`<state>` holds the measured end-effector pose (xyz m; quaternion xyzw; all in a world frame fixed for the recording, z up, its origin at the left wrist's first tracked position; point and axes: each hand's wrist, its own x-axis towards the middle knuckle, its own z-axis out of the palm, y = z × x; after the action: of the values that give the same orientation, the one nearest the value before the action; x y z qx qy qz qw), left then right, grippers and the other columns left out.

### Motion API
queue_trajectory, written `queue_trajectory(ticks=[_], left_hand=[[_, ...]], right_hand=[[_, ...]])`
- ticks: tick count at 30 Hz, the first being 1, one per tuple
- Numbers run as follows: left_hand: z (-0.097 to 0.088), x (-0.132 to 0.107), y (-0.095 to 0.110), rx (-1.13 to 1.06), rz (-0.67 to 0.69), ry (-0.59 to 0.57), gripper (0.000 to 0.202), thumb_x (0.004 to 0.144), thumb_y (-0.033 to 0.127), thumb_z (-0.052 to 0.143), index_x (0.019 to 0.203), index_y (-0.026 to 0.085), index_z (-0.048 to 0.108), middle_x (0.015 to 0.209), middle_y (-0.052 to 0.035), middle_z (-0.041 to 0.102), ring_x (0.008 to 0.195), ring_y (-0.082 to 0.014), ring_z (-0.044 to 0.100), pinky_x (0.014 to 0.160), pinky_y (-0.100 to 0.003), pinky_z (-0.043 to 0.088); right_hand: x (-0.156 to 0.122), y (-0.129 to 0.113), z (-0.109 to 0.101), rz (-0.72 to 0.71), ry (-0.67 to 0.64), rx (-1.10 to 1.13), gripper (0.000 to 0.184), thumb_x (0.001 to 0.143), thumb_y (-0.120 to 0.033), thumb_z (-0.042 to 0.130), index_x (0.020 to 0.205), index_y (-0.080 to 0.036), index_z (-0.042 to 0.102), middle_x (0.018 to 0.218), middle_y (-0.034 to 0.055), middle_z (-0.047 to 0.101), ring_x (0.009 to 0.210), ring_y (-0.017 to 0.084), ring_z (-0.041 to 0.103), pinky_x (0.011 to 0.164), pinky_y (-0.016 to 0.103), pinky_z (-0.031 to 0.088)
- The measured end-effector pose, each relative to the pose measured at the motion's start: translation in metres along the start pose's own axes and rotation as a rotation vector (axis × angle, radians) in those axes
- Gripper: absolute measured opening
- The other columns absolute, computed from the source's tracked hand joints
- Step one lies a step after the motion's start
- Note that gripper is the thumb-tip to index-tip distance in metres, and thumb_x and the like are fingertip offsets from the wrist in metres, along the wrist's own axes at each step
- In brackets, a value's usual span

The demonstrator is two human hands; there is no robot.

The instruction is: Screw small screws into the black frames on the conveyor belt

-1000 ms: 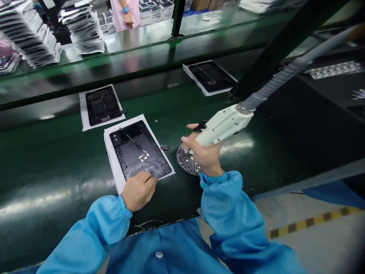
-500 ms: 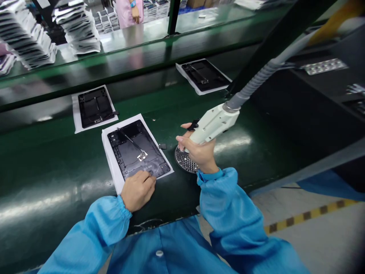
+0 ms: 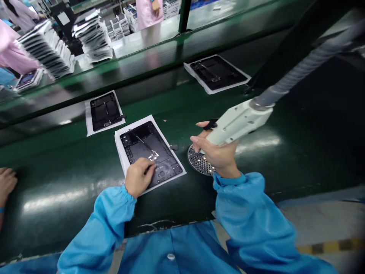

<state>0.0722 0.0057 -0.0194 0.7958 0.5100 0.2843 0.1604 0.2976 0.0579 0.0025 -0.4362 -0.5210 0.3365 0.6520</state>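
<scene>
1. At the near edge of the tabletop, the left hand lies on the near end of the tablet housing; fingers curled together, tips pressed on the dark surface, nothing seen held; a second ago it sat at the housing's near rim, and it has since moved up onto the housing, towards the small bright part at its middle.
2. The housing lies flat on a white sheet, directly before the person, slightly skewed.
3. Just right of it, the right hand is closed round the grip of the pale screwdriver, thumb standing out; it has kept its station over the round perforated screw disc; the bit is hidden behind the hand.
4. Judgement: only the left hand has shifted; the housing is now pinned nearer its centre, while the screwdriver stays clear of it, so no fastening is under way on the housing.
5. A grey hose runs from the screwdriver up and right, out of frame.
6. At the left edge a co-worker's hand rests on the tabletop; it was not in view before.
7. Further off, a second housing and a third housing lie on their own sheets, well apart.
8. Beyond, stacks of parts; a person in pink stands behind.
</scene>
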Motion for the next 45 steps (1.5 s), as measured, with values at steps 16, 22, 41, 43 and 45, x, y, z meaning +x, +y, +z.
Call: queue_trajectory(ticks=[16,22,41,43,45], left_hand=[[-0.002,0.006,0.002,-0.229,-0.42,0.034,0.021,0.081,0.039,0.068,0.075,0.019,0.07,0.056,0.0036,0.06,0.049,-0.0091,0.051,0.048,-0.021,0.038],[0.001,-0.017,0.021,-0.219,-0.461,-0.148,0.019,0.083,0.035,0.065,0.076,0.018,0.071,0.052,0.004,0.058,0.046,-0.009,0.05,0.046,-0.021,0.037],[0.008,-0.034,0.02,0.206,0.0,-0.206,0.025,0.096,0.034,0.048,0.095,0.02,0.069,0.083,-0.0036,0.065,0.076,-0.0149,0.061,0.063,-0.026,0.045],[0.005,-0.04,0.019,0.292,0.11,-0.197,0.026,0.097,0.033,0.045,0.102,0.021,0.068,0.083,-0.0048,0.064,0.075,-0.0159,0.058,0.062,-0.028,0.044],[0.004,-0.038,0.018,0.367,0.176,-0.197,0.025,0.097,0.029,0.046,0.104,0.022,0.068,0.083,-0.0056,0.063,0.074,-0.0169,0.055,0.061,-0.029,0.043]], right_hand=[[-0.003,0.007,-0.006,-0.063,-0.018,-0.031,0.025,0.071,-0.019,0.076,0.09,-0.025,0.063,0.047,-0.0083,0.055,0.041,0.013,0.053,0.061,0.038,0.054],[-0.005,-0.005,-0.002,-0.001,-0.018,-0.033,0.024,0.07,-0.017,0.075,0.089,-0.022,0.061,0.047,-0.009,0.055,0.041,0.012,0.052,0.064,0.039,0.055],[-0.009,-0.009,-0.001,-0.006,-0.02,-0.011,0.026,0.071,-0.025,0.079,0.093,-0.024,0.065,0.049,-0.0063,0.055,0.041,0.013,0.05,0.05,0.035,0.048],[-0.01,-0.011,-0.002,0.002,-0.017,-0.005,0.026,0.07,-0.025,0.08,0.092,-0.023,0.065,0.048,-0.0056,0.055,0.04,0.014,0.05,0.049,0.035,0.047],[-0.011,-0.012,-0.002,0.025,-0.024,-0.001,0.026,0.072,-0.026,0.079,0.093,-0.025,0.065,0.049,-0.005,0.055,0.04,0.014,0.051,0.048,0.036,0.046]])
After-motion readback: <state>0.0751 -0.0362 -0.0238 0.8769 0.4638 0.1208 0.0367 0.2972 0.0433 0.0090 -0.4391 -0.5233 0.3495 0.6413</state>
